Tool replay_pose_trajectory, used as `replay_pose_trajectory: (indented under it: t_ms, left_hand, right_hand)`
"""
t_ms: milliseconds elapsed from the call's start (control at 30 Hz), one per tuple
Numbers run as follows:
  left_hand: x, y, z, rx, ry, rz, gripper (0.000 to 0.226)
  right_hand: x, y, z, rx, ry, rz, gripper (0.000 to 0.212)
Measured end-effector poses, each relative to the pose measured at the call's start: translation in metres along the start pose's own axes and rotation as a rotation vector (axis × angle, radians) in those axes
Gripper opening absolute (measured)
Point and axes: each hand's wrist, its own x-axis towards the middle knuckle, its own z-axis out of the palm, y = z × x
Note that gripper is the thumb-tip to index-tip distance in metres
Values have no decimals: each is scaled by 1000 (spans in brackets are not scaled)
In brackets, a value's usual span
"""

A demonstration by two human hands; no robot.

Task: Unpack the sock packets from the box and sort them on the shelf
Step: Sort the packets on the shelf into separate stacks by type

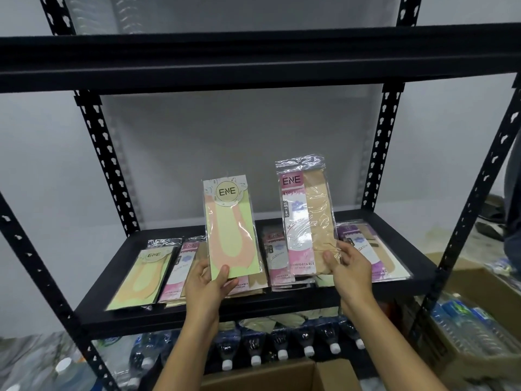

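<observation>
Nearest to us, at the bottom edge of the view, stands an open cardboard box (282, 376), its inside out of sight. Just behind it, under the shelf, a row of white-capped water bottles (255, 359) lies with the caps toward us. Above these our two arms reach up to the black metal shelf (253, 309). Our left hand (207, 283) pinches the bottom edge of a green-backed sock packet (231, 230), thumb on the front and fingers behind, and holds it upright over the shelf board. Our right hand (352, 266) grips the lower right corner of a pink and beige sock packet (307, 218), also upright and level with the first, the two packets apart from each other. On the board behind them lie sorted packets: a green packet (141, 277) flat at the left, a pink pile (180, 266) just beside it, a second pink pile (275, 258) in the middle, partly hidden by the held packets, and a purple packet (375, 249) at the right end. To the right of the shelf sits another carton holding bottles (479, 320). Behind everything is a pale wall (225, 142).
</observation>
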Motion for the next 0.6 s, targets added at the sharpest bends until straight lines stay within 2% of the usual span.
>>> replay_pose_trajectory:
  t_ms: [200, 367, 600]
  left_hand:
    - [3, 2, -7, -23, 8, -7, 23]
    - [3, 1, -12, -42, 8, 1, 20]
    - [5, 2, -22, -40, 25, -4, 30]
  right_hand:
    - [-4, 1, 8, 16, -22, 7, 37]
    - [-5, 1, 15, -8, -36, 6, 39]
    - [-8, 6, 24, -22, -40, 42, 37]
